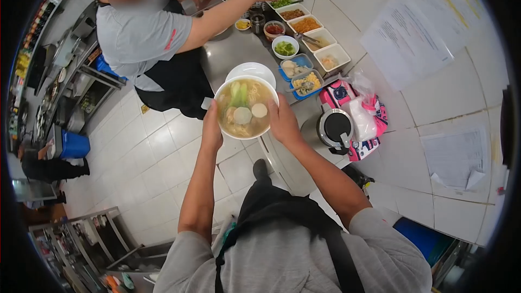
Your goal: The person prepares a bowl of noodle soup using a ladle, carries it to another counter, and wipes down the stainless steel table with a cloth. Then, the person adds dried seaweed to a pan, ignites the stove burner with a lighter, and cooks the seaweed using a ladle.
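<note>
Both my hands hold a white bowl of noodle soup [239, 130] in front of me, level. My left hand [211, 125] grips its left side and my right hand [285, 120] its right side, fingers mostly hidden beneath the rim. In the broth lie noodles, green vegetable pieces and pale round slices. Just beyond the bowl, a white plate [253, 69] rests at the edge of the steel counter [230, 51]. To the right of the plate are blue-rimmed containers [307, 84] with food and a small white bowl of chopped greens [285, 48].
A co-worker [146, 35] stands at the counter, upper left, one arm reaching to the topping trays [305, 25]. A steel thermos pot [328, 130] and a pink patterned bag [380, 116] are at right. Shelves [100, 73] line the left; another person [46, 168] stands far left.
</note>
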Demonstrator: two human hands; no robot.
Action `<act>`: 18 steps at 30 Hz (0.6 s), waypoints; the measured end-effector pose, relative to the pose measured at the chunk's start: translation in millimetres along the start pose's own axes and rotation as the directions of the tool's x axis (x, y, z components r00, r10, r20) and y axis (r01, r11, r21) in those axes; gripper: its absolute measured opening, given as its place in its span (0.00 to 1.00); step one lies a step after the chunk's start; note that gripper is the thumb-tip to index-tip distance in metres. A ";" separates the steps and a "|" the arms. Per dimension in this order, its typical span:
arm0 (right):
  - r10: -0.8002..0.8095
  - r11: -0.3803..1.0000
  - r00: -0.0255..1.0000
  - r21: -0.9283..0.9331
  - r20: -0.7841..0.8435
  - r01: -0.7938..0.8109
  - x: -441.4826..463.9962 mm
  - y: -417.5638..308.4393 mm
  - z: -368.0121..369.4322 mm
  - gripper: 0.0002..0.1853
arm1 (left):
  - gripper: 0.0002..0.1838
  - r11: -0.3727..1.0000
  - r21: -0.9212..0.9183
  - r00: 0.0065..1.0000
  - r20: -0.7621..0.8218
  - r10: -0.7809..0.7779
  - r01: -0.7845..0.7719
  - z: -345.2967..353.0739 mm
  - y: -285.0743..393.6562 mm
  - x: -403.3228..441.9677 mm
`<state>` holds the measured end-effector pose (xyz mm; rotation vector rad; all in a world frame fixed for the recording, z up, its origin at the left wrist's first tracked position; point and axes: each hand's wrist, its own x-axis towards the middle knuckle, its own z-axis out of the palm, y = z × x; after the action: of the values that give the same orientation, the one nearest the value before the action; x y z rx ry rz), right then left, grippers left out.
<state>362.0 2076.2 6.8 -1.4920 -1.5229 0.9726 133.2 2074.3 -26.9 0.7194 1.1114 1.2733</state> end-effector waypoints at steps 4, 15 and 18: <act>0.002 1.000 0.996 0.007 -0.094 -0.002 37.9 4.0 20.1 0.20 | 0.37 0.990 0.140 0.998 -0.058 -0.019 0.027 -16.5 2.2 62.6; 0.110 0.991 0.981 -0.061 -0.162 -0.121 95.5 31.4 46.9 0.21 | 0.33 0.895 0.445 0.999 -0.035 0.005 0.011 -24.5 -1.1 148.1; 0.216 0.965 0.973 -0.137 -0.082 -0.226 93.5 32.1 39.6 0.25 | 0.34 0.824 0.566 0.997 -0.063 0.042 0.001 -25.0 -4.8 147.2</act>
<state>337.9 2170.2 -37.1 -1.8107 -1.4266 0.9442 101.6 2212.0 -75.3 1.1355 1.5740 0.9855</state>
